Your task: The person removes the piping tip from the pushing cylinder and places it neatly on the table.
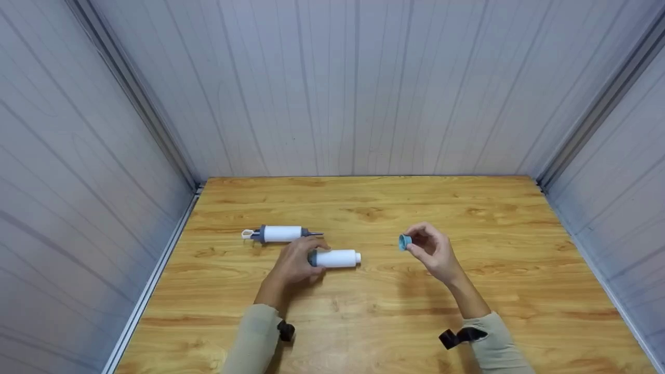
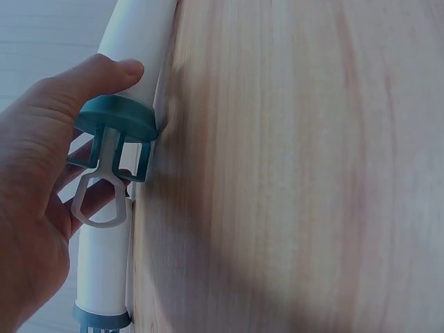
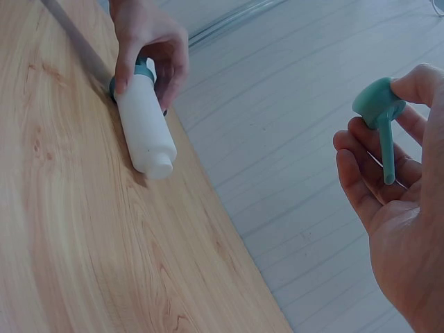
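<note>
My left hand [image 1: 295, 262] holds a white syringe [image 1: 336, 258] by its teal-collared end, thumb and fingers on opposite sides. A pale loop handle [image 2: 99, 201] sticks out of that collar [image 2: 119, 116] in the left wrist view. The syringe lies along the tabletop, its bare stubby tip [image 3: 159, 166] pointing right, towards my other hand. Off to the right and raised above the table, my right hand [image 1: 435, 255] pinches a teal nozzle cap [image 1: 404, 242] between thumb and fingers. Its thin spout [image 3: 388, 149] points towards the palm, the wide open end facing left.
Behind my left hand lies a second white syringe [image 1: 282, 234], with its loop handle to the left and a thin dark nozzle [image 1: 315, 234] to the right. Pale panel walls [image 1: 332, 93] enclose the wooden table [image 1: 363, 322] at the back and both sides.
</note>
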Demonstrator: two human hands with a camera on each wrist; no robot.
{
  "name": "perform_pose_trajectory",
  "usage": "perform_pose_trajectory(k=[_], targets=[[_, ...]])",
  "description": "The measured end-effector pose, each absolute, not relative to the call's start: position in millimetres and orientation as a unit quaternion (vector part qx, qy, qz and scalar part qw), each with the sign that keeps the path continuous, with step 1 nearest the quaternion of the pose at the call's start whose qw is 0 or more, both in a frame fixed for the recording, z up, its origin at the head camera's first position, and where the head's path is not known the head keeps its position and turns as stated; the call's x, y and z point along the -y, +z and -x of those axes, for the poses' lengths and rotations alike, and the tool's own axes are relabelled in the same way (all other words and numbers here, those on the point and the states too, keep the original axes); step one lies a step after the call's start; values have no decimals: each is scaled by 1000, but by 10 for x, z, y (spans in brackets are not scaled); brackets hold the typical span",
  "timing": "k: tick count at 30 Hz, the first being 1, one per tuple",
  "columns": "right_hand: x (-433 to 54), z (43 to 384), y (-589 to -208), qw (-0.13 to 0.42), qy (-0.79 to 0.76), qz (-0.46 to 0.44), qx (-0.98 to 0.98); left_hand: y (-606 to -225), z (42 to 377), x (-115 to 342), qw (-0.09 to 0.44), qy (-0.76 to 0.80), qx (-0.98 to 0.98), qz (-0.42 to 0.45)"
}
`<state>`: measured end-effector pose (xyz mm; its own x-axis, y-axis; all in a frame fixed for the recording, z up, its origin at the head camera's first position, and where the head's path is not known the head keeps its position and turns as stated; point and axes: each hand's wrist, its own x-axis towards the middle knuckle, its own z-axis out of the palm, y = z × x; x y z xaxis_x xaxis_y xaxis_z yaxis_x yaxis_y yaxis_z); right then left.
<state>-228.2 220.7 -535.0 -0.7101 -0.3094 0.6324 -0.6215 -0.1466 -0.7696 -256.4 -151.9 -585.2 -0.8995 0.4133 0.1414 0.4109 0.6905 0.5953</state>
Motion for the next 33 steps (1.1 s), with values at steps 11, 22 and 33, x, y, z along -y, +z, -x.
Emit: perform_pose_trajectory(k=[11,22,33], targets=[[-2176,2298,-5408,111,661,-380,638,-5833,2529,1516,-10,314,-920,-235],[-2131,2272,-5566,92,673,-340,650,-5785,2486,1485,-75,303,-909,-277],[-2060,2284,-5637,122,673,-320,656,-5681,2433,1405,-90,340,-899,-260]])
